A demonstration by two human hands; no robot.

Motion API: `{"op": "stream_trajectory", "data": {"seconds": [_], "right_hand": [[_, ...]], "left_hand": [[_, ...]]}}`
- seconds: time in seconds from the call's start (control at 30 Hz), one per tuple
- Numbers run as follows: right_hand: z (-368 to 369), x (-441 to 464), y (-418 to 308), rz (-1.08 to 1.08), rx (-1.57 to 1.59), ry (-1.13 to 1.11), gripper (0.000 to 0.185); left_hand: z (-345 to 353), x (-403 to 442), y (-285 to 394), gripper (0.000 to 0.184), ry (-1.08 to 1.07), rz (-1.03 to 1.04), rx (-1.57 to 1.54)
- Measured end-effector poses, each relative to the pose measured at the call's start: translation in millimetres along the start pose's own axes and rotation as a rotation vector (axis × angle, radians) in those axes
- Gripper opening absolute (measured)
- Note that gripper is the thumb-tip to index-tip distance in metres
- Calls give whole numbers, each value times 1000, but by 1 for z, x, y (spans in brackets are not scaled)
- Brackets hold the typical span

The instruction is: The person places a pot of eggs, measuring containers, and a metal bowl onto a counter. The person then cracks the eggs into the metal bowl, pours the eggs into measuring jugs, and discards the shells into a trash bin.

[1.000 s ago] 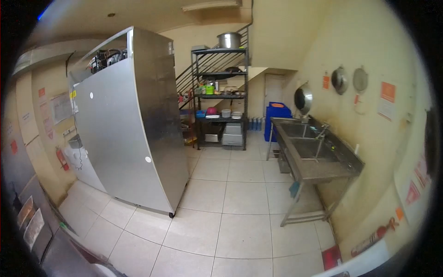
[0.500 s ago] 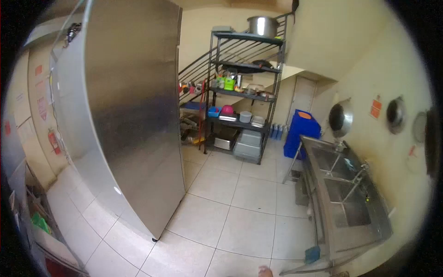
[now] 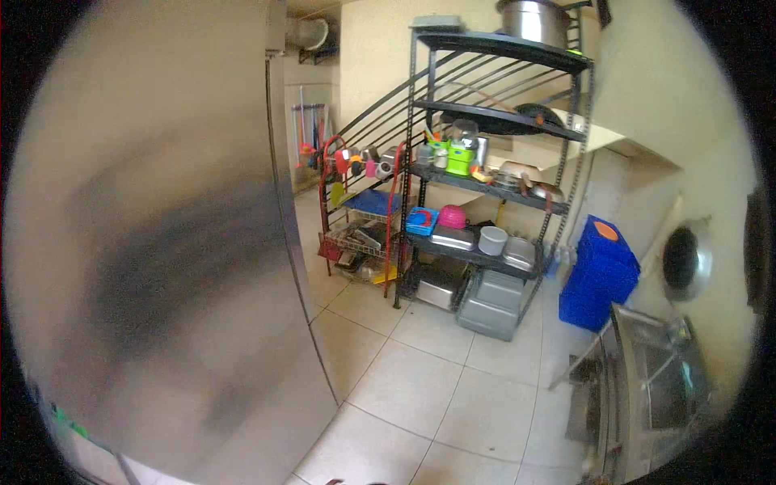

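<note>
A small reddish sliver, perhaps a fingertip of my left hand [image 3: 334,482], shows at the bottom edge; too little of it is visible to tell its shape. My right hand is out of view. No held object can be seen. Close on the left rises a tall stainless steel cabinet [image 3: 178,242]. Ahead stands a black metal shelf rack [image 3: 501,123] with a steel pot [image 3: 533,23] on top. Its lower shelves hold a green container [image 3: 460,160], a pink bowl [image 3: 452,217], a blue basket [image 3: 422,220] and metal pans.
Left of the rack is a red-framed wire rack [image 3: 394,234] with utensils. A blue bin [image 3: 600,275] stands at the right, near a steel sink [image 3: 671,388]. A wok [image 3: 685,260] hangs on the right wall. White floor tiles [image 3: 420,372] run between cabinet and sink.
The view has moved forward and turned left. The cabinet and rack look larger, and the sink has shifted lower right. A hand at the bottom right of centre has left view.
</note>
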State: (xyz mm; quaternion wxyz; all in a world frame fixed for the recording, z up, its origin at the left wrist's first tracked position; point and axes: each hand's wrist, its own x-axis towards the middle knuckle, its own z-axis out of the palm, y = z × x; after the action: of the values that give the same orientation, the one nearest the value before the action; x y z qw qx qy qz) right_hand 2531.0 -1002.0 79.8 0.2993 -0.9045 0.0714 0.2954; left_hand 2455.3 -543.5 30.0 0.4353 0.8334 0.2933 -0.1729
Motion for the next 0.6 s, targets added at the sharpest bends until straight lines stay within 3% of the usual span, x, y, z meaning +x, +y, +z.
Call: {"op": "stream_trajectory", "data": {"seconds": [0.13, 0.2, 0.27, 0.33, 0.43, 0.5, 0.53, 0.6], "right_hand": [[-65, 197, -48, -227, -100, 128, 20], [-89, 367, -36, -639, -324, 500, 20], [-185, 358, -213, -516, -200, 462, 20], [-244, 387, -309, -777, -45, 557, 22], [-269, 452, -396, -748, 137, 451, 24], [-266, 486, -439, -687, 377, 116, 27], [-254, 511, -449, -680, 382, 102, 27], [-215, 577, -445, -497, 549, -308, 33]], "left_hand": [[-40, 79, 57, 49, 55, -213, -88], [-59, 137, 89, 49, 93, -254, -141], [-77, 202, 119, 50, 130, -269, -189], [-95, 265, 155, 50, 169, -265, -235], [-132, 351, 212, 50, 214, -214, -309], [-162, 402, 254, 50, 241, -165, -354], [-176, 426, 274, 50, 247, -143, -372], [-210, 478, 310, 50, 262, -94, -401]]}}
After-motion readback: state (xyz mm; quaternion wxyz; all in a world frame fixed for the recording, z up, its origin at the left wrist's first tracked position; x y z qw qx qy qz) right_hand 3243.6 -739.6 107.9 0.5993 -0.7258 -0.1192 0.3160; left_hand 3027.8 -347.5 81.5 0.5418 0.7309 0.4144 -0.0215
